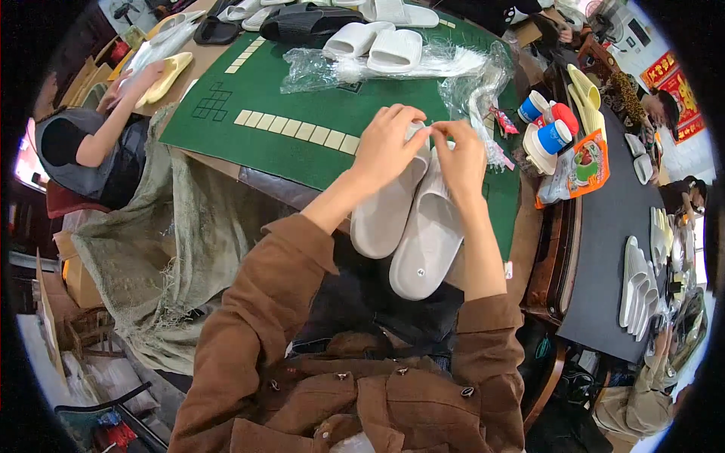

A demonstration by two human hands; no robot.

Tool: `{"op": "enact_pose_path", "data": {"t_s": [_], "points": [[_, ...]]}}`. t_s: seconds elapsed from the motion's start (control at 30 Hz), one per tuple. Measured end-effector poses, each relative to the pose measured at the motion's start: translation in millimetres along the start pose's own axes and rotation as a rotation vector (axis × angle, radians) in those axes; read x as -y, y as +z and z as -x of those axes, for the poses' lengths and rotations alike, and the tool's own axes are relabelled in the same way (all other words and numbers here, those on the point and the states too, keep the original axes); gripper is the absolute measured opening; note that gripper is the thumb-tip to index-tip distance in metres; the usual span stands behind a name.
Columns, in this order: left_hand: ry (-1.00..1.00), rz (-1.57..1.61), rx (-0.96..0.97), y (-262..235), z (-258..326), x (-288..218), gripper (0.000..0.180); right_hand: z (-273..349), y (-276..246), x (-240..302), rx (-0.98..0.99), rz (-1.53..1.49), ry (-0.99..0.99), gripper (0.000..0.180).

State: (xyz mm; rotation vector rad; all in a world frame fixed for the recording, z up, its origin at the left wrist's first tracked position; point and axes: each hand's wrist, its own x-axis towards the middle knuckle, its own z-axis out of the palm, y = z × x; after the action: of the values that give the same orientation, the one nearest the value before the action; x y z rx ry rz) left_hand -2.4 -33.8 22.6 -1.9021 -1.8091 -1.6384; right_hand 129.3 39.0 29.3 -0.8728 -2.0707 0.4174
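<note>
A pair of light grey slide slippers [429,245] sits side by side at the green table's near edge, heels toward me. My left hand [389,143] is closed at the front of the left slipper [384,215], its fingertips pinched together near the straps. Close against it, my right hand [462,155] also pinches, thumb and forefinger meeting between the two slippers. Whatever lies between the fingertips is too small to make out. Ahead of my hands, white slippers [396,50] rest on clear plastic wrap [310,69] with a bundle of thin white plastic strands [453,64].
The green tabletop [226,140] carries a row of cream tiles [298,128]. Black slippers [310,24] lie at the far side. Paper cups [553,136] and an orange packet [589,167] stand on the right. A person at left handles a yellow slipper [166,78]. Sacking [181,249] hangs at the left.
</note>
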Motion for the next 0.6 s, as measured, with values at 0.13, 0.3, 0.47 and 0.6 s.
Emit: {"op": "enact_pose_path", "data": {"t_s": [0.13,0.3,0.47,0.6], "points": [[-0.176,0.134,0.252,23.6,-18.7,17.4,0.015,10.3,7.3,-9.9,-0.043,-0.077,0.03,0.009],[-0.155,0.129,0.182,29.6,-15.5,17.4,0.015,16.1,11.4,-10.1,-0.068,-0.028,0.025,0.01],[-0.21,0.181,0.169,30.2,-23.3,20.1,0.012,20.8,15.4,-12.7,-0.079,-0.086,0.072,0.009],[-0.364,0.487,-0.163,28.0,-44.0,17.7,0.014,25.5,20.4,-17.4,-0.13,-0.076,0.131,0.009]]}}
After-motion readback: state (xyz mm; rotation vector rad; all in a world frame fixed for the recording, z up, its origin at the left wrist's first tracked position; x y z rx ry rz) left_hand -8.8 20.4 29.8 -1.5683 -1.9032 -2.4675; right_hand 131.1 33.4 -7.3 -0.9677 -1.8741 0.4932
